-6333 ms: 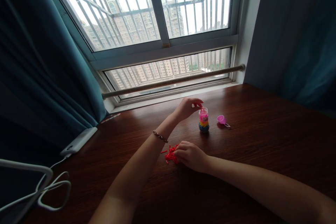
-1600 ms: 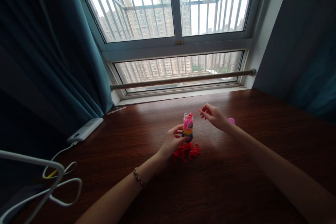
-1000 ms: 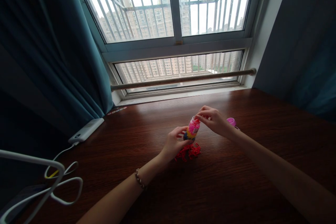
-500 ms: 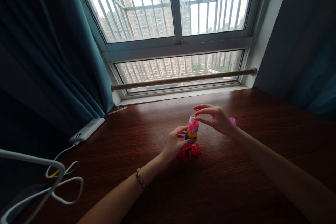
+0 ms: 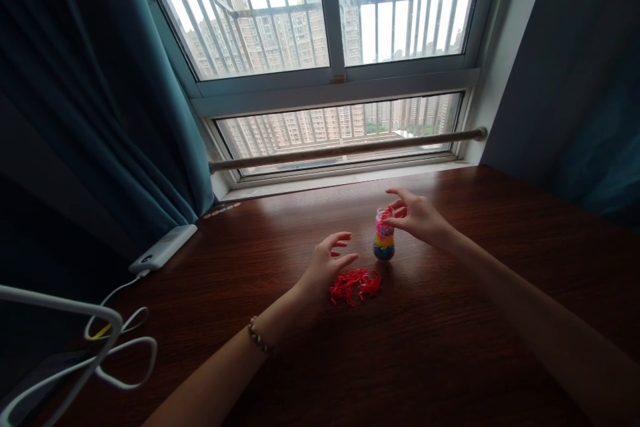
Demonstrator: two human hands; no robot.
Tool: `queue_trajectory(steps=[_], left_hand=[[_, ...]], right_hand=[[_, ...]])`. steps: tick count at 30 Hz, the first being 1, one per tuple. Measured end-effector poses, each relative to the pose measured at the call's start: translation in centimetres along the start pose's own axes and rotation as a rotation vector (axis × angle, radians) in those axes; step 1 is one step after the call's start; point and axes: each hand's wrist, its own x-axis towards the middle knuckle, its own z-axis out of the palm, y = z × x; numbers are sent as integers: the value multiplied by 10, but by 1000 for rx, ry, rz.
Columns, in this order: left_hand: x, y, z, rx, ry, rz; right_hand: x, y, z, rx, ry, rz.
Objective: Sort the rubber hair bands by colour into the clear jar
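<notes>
A small clear jar (image 5: 384, 243) stands upright on the desk, filled in layers of blue, yellow and pink, with some red at its open mouth. My right hand (image 5: 420, 217) grips the jar around its neck, thumb in front and fingers behind. My left hand (image 5: 325, 263) holds nothing; its fingers and thumb are apart, to the left of the jar. Just beside the left fingertips lies a loose pile of thin red strands (image 5: 355, 285), which look like small rubber bands.
The dark wood desk (image 5: 280, 240) reaches back to a barred window (image 5: 345, 120). A white power bank (image 5: 165, 248) with a white cable (image 5: 125, 280) lies at the left by the blue curtain (image 5: 185, 167). A rail (image 5: 350, 150) crosses the window.
My left hand has let go of the jar and drawn back left. The jar has moved right, now held by my right hand. The pink lid is hidden, and more of the red pile shows.
</notes>
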Motion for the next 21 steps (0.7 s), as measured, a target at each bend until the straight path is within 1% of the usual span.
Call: queue_trajectory(steps=[3, 5, 9, 13, 15, 19, 21], left_hand=[[5, -2, -12, 166, -107, -91], [6, -5, -19, 278, -195, -130], [7, -7, -32, 462, -329, -183], [4, -4, -41, 577, -459, -245], [2, -1, -44, 644, -491, -245], [-3, 6, -47, 807, -499, -195], [-5, 7, -47, 835, -519, -187]], right_hand=[[4, 7, -12, -228, 28, 52], [6, 9, -17, -307, 51, 84], [8, 12, -23, -370, 65, 116], [10, 17, -26, -414, 41, 142], [11, 22, -28, -434, 30, 153], [13, 29, -29, -454, -19, 166], [13, 30, -29, -459, -39, 168]])
